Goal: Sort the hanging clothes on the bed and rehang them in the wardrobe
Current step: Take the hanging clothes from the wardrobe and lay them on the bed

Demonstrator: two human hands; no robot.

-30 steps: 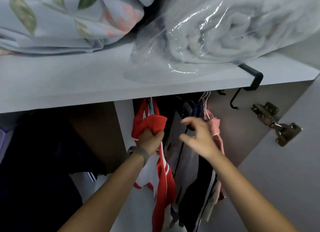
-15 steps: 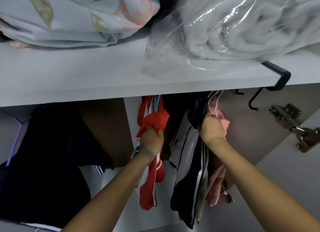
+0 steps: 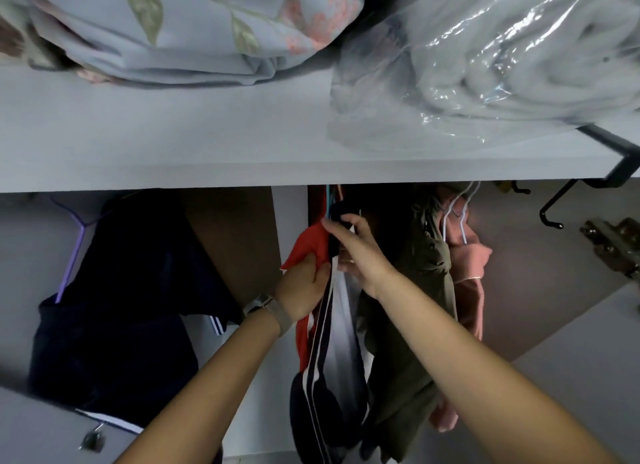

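Reaching up under the wardrobe shelf [image 3: 173,158] with both hands. Left hand [image 3: 304,283] gripping a fold of the red garment [image 3: 308,245], hanging at the compartment's left edge. Right hand [image 3: 356,252] pinching the dark collar of the navy-and-white striped garment [image 3: 332,359] just beside it. Hanging further right: an olive garment [image 3: 415,290] and a pink garment [image 3: 467,273] on white hangers [image 3: 457,210].

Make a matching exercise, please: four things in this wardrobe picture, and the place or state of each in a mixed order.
Things:
1. red garment
2. pink garment
3. plastic-wrapped bundle
4. purple hanger

Places or states:
A. on the top shelf, at the right
B. in the left compartment
C. gripped by the left hand
D. on a white hanger, rightmost on the rail

Pairs: 1-C, 2-D, 3-A, 4-B
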